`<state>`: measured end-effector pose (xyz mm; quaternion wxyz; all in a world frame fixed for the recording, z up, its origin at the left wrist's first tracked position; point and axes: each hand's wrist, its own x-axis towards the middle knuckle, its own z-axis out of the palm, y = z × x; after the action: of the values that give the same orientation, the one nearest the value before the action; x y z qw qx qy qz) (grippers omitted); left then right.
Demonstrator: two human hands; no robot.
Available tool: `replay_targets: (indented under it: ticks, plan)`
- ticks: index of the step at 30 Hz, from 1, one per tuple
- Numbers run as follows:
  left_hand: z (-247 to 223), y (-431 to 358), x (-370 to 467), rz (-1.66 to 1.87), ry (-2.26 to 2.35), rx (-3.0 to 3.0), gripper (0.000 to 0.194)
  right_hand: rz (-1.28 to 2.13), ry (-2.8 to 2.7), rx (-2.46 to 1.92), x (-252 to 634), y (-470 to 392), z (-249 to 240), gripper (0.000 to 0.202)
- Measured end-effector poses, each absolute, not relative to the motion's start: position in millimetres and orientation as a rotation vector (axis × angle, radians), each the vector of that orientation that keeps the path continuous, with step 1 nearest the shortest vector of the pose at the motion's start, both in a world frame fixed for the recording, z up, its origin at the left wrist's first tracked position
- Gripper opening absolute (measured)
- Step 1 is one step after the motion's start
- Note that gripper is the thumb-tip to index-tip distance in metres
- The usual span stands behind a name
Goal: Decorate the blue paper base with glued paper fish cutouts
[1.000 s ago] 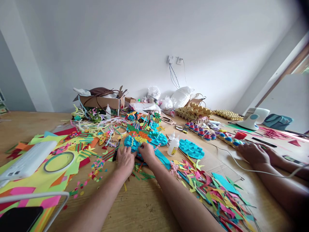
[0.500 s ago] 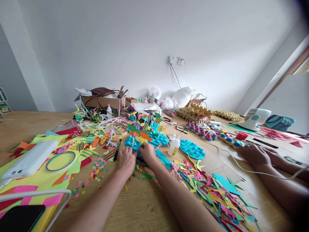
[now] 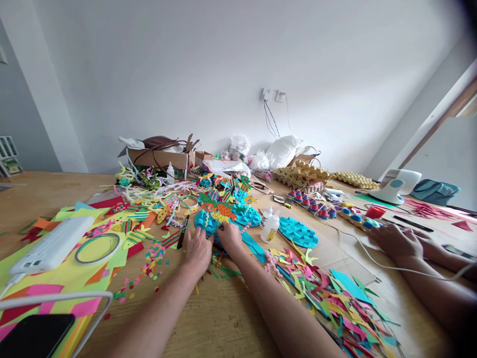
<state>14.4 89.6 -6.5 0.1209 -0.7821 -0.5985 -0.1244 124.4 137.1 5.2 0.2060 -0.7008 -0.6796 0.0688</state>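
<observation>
Near the middle of the table, my left hand (image 3: 199, 244) rests at the lower left edge of a blue painted egg-carton piece (image 3: 204, 222). Its fingers are bent, and their tips are partly hidden. Close beside it, my right hand (image 3: 229, 237) has its fingers curled together at the right edge of the same piece; whatever they pinch is too small to make out. Orange and yellow dotted paper fish (image 3: 222, 213) lie on and behind the blue piece. A black pen (image 3: 183, 231) is just left of my left hand.
Two glue bottles (image 3: 270, 227) and a blue oval carton (image 3: 298, 231) stand right of my hands. Paper scraps (image 3: 345, 311) cover the lower right. Another person's hands (image 3: 398, 242) are at the far right, by a white cable (image 3: 357, 241). A white power strip (image 3: 52, 245) lies left.
The whole view has shifted slightly, with objects a little further right in the frame. Both my hands stay at the blue piece with hardly any movement.
</observation>
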Motion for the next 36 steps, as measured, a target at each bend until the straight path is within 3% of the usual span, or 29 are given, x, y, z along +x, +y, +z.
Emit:
replay_targets:
  ticks: [36]
  plan:
    - [-6.0, 95.9, 10.5, -0.426, -1.757, -2.295, 0.032, 0.24, -1.895, -1.874, 123.8, 131.3, 6.8, 0.017]
